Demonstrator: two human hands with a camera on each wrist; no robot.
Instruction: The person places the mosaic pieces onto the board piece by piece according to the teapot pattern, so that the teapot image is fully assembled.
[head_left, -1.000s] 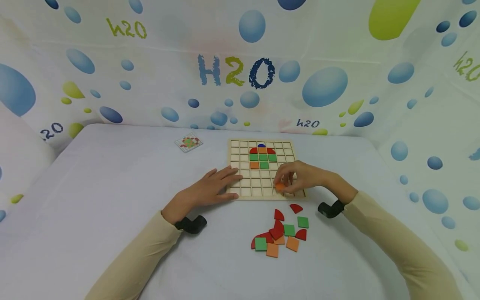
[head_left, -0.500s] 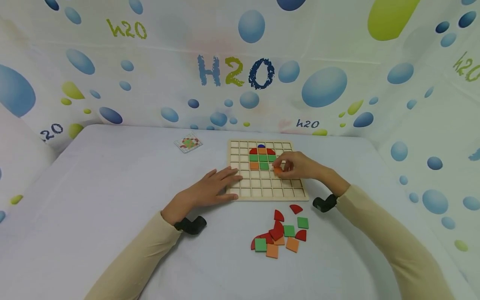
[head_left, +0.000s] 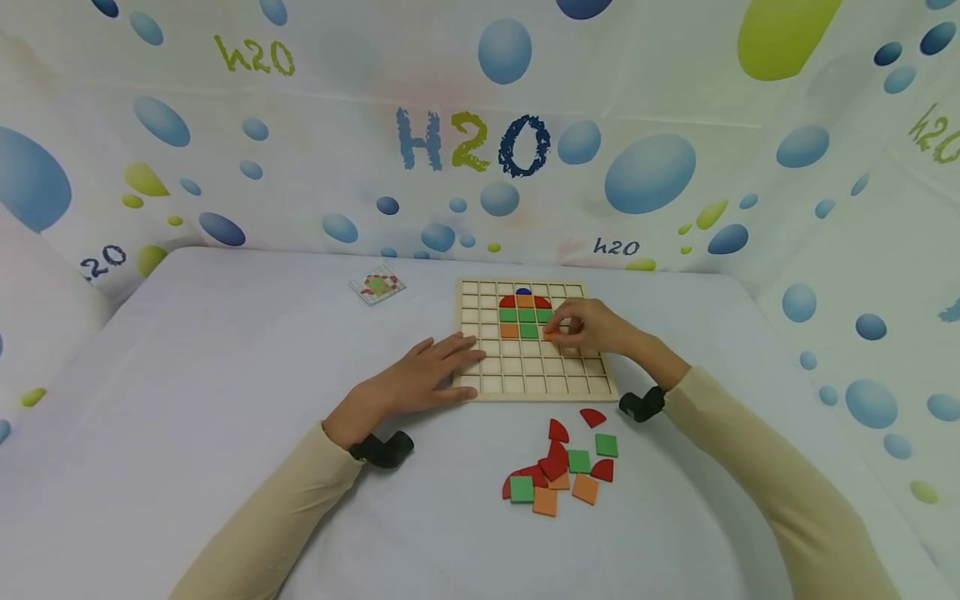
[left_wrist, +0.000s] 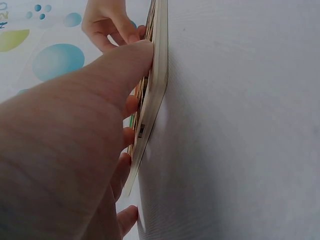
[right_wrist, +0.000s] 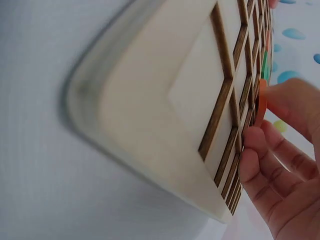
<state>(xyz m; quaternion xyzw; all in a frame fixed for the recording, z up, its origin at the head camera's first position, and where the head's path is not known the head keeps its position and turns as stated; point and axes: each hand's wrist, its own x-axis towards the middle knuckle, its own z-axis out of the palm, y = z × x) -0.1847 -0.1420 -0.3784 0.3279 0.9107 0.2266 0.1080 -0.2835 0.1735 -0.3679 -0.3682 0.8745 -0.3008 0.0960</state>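
Observation:
My right hand (head_left: 592,325) pinches an orange tile (right_wrist: 261,104) between thumb and fingers, low over the wooden grid board (head_left: 540,397). In the head view that tile lies just right of a green square (head_left: 528,331), partly hidden by the fingers; the right wrist view has it tilted on edge against the grid. My left hand (head_left: 423,373) rests with spread fingers on the board's left edge, thumb (left_wrist: 135,52) along the rim in the left wrist view. Set in the upper cells are a blue piece (head_left: 523,292), red rounded pieces, and orange and green squares.
Loose tiles lie in front of the board: red quarter-round pieces (head_left: 555,460), green squares (head_left: 606,445) and orange squares (head_left: 545,501), some overlapping. A small pattern card (head_left: 378,285) sits at the back left. A printed curtain (head_left: 337,150) rises behind the white table (head_left: 247,358).
My right hand has carried the orange tile away from me up the board, from the lower right cells to beside the green square, and lowered it. The left hand has stayed put.

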